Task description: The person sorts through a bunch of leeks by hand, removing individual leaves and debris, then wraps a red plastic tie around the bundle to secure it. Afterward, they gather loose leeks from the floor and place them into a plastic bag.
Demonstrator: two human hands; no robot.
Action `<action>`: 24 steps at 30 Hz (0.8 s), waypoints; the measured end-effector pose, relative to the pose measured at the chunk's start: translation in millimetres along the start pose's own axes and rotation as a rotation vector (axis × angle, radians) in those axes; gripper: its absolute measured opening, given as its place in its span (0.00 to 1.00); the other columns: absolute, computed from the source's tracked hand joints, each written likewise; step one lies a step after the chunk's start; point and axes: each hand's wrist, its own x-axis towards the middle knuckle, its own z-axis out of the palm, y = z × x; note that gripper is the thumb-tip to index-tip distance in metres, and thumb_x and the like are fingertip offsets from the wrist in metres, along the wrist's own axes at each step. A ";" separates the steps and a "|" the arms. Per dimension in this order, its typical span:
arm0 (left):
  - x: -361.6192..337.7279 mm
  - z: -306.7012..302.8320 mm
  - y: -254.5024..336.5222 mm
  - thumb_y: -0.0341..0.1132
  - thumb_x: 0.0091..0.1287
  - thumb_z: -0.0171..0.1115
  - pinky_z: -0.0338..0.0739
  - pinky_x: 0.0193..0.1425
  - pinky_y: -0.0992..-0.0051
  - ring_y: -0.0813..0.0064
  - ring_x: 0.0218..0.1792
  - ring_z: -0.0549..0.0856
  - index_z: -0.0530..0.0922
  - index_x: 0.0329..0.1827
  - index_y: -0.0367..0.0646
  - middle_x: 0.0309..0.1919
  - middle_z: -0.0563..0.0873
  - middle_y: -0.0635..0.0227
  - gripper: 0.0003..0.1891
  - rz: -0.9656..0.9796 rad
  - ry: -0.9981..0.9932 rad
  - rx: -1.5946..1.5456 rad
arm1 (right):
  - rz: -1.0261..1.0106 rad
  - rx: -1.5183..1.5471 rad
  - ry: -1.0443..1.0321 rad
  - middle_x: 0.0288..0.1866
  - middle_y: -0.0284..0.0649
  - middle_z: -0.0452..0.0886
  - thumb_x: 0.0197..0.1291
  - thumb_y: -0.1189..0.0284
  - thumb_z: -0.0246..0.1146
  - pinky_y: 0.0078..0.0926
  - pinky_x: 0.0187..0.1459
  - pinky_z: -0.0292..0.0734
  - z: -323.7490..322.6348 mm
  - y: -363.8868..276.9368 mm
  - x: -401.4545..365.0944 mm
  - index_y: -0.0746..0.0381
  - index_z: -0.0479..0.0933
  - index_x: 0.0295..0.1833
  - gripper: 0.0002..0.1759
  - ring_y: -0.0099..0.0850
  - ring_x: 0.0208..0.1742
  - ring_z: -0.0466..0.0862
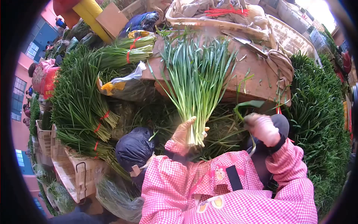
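Note:
My left hand (182, 131) is gloved and wraps round the pale lower stalks of a bunch of green garlic (197, 80). The leaves fan upward, their tips over a brown board (257, 72); the white ends poke out below my fingers. On the right, my right hand (261, 127), blurred and also gloved, is closed by my knee. It holds a loose green garlic leaf (249, 105) that juts out up and to the left, and a pale strand hangs beneath the hand. Its fingertips are smeared by motion.
Bundles of greens tied with red bands (102, 121) lie stacked at the left. A large heap of greens (317, 112) rises at the right. A long knife (246, 43) rests on the board. Behind it stands a plastic crate (220, 25) with red ties (227, 12).

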 end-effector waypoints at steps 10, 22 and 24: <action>-9.4 20.6 0.4 0.44 0.63 0.51 0.80 0.40 0.45 0.45 0.37 0.83 0.72 0.53 0.31 0.42 0.81 0.45 0.24 0.113 -0.005 -0.203 | -0.313 0.357 0.454 0.46 0.43 0.78 0.55 0.68 0.61 0.37 0.46 0.75 16.2 -101.9 106.4 0.58 0.73 0.52 0.18 0.43 0.45 0.79; -10.6 10.5 -0.6 0.43 0.61 0.49 0.69 0.57 0.41 0.45 0.51 0.78 0.73 0.57 0.39 0.52 0.78 0.48 0.24 0.146 -0.280 -0.327 | -0.179 0.183 0.290 0.36 0.46 0.81 0.51 0.62 0.63 0.39 0.42 0.75 20.5 -94.2 125.7 0.60 0.78 0.37 0.14 0.47 0.40 0.80; -12.9 19.8 0.0 0.43 0.61 0.49 0.68 0.57 0.40 0.43 0.51 0.77 0.72 0.59 0.41 0.53 0.77 0.47 0.25 0.181 -0.191 -0.284 | -0.153 0.422 0.285 0.33 0.46 0.81 0.51 0.64 0.63 0.37 0.41 0.75 20.0 -89.2 124.8 0.62 0.79 0.37 0.13 0.43 0.38 0.81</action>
